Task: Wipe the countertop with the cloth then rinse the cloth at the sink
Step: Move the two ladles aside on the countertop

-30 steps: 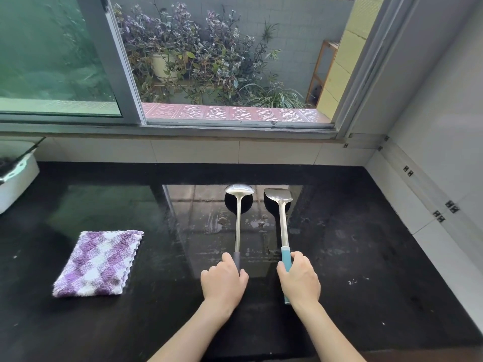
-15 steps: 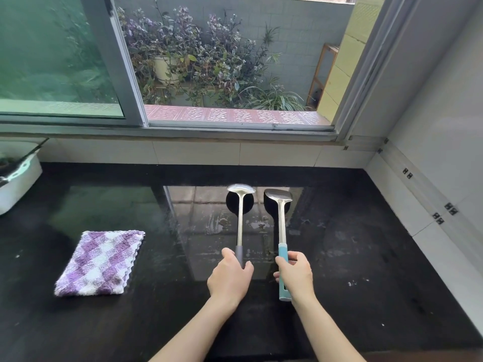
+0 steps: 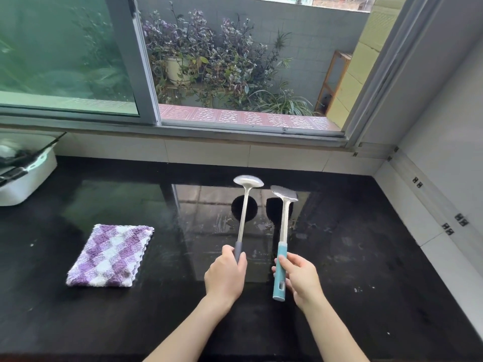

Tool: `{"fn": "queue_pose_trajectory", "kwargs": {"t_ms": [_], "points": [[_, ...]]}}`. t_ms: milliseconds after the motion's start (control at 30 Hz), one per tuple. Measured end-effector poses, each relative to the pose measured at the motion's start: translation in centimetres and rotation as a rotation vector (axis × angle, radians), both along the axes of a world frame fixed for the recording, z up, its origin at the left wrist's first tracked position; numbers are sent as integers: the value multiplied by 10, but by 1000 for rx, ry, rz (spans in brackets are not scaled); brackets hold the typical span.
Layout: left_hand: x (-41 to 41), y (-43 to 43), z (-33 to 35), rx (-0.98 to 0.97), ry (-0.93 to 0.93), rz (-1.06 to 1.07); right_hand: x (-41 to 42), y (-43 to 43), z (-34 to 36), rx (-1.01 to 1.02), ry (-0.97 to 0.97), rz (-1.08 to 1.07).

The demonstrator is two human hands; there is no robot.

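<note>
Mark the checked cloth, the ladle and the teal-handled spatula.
checked cloth [image 3: 109,256]: head view, centre of its folded top face.
ladle [image 3: 243,215]: head view, middle of its steel shaft.
teal-handled spatula [image 3: 284,223]: head view, steel shaft above the teal grip.

Soft daylight through window [image 3: 235,74], room evenly bright. Glossy black table [image 3: 366,257] mirrors pane as pale glare patch at centre. Ladle [image 3: 248,181] and spatula [image 3: 283,192] heads smeared, blurred. Wide-angle bend bows window frame and right wall [image 3: 449,126] near edges.

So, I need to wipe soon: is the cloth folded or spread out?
Folded. The cloth lies as a thick square on the countertop, layered edges showing at its right side.
</note>
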State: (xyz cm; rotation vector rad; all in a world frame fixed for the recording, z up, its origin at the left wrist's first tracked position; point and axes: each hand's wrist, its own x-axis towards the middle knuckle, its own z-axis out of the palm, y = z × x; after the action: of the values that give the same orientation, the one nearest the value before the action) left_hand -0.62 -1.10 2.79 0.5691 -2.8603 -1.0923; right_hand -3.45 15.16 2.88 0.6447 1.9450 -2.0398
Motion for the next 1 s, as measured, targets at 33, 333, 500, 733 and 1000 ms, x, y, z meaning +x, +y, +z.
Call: {"fn": "queue_pose_trajectory", "kwargs": {"t_ms": [33,333,500,733,1000], "points": [[0,-4,0,-1,18,5,2,-3,1,-15,11,5],[11,-59,-3,32,101,66,7,-47,13,-156,18,112],[21,-90,-3,14,125,127,9,-72,12,-179,-6,171],[36,-136,0,20,123,202,12,-108,13,-214,-53,248],[55,-186,2,57,90,285,15,-152,20,-296,-107,344]]}}
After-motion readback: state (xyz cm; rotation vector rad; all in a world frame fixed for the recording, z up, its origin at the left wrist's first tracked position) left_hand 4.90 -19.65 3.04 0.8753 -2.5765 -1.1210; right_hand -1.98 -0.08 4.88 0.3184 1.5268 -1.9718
